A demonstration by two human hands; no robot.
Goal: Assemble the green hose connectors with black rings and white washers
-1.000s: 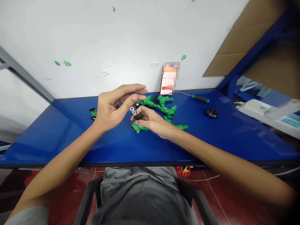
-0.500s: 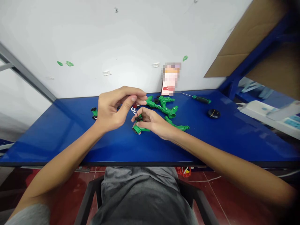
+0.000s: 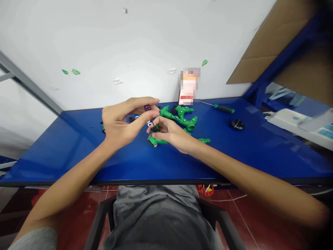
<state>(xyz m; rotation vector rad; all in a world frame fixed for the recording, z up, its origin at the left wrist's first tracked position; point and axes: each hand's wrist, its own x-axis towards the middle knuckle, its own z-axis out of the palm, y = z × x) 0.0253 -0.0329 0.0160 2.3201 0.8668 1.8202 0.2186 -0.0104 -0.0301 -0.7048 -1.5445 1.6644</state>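
Observation:
My left hand (image 3: 122, 121) hovers over the blue table (image 3: 78, 152), its fingers pinched round the handle of a small screwdriver whose dark purple end cap (image 3: 147, 108) shows at the fingertips. The thin shaft slants down to a green plastic fitting (image 3: 155, 140). My right hand (image 3: 169, 133) grips that fitting and presses it on the tabletop, with a black part between thumb and forefinger. More green fittings (image 3: 186, 118) lie in a heap just behind my right hand.
A green-handled screwdriver (image 3: 223, 109) and a round black disc (image 3: 237, 124) lie at the back right. A small card (image 3: 186, 93) leans on the white wall. Another green part (image 3: 103, 125) sits behind my left hand. A white power strip (image 3: 299, 126) is on the right.
My left hand's fingers have closed from loosely spread to a pinch on the screwdriver handle and shifted slightly left. My right hand stays on the fitting.

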